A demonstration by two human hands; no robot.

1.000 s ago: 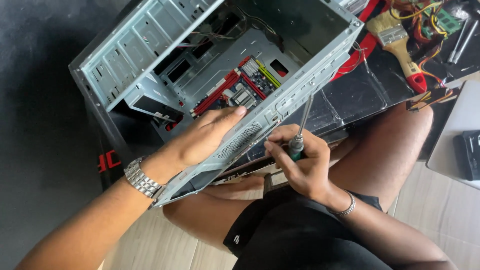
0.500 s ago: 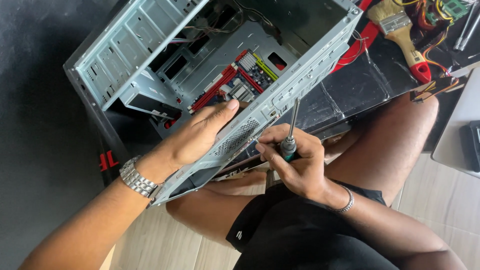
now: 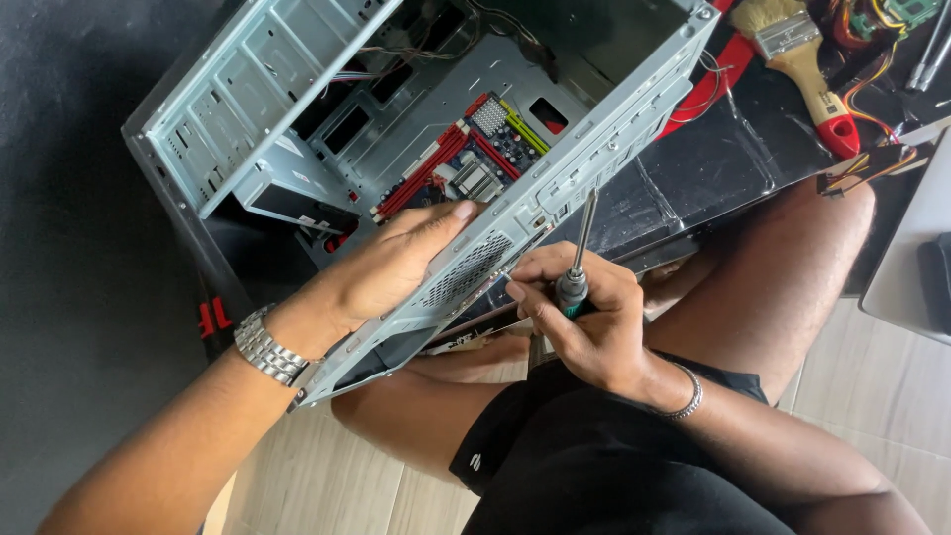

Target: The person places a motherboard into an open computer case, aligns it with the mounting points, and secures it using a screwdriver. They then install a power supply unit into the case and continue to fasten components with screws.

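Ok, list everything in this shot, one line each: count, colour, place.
open metal computer case: one, grey, tilted across the upper left, resting by the knees
red circuit board: one, red with yellow and silver parts, inside the case
green-handled screwdriver: one, steel shaft, tip at the case's rear edge
wooden paintbrush with red handle tip: one, tan and red, upper right on the black mat
black mat: one, under the case and brush
loose coloured wires: a bundle, orange, yellow and red, top right
silver wristwatch: one, on the left wrist
silver bracelet: one, on the right wrist
left hand: flat on the case's rear panel
right hand: gripping the screwdriver
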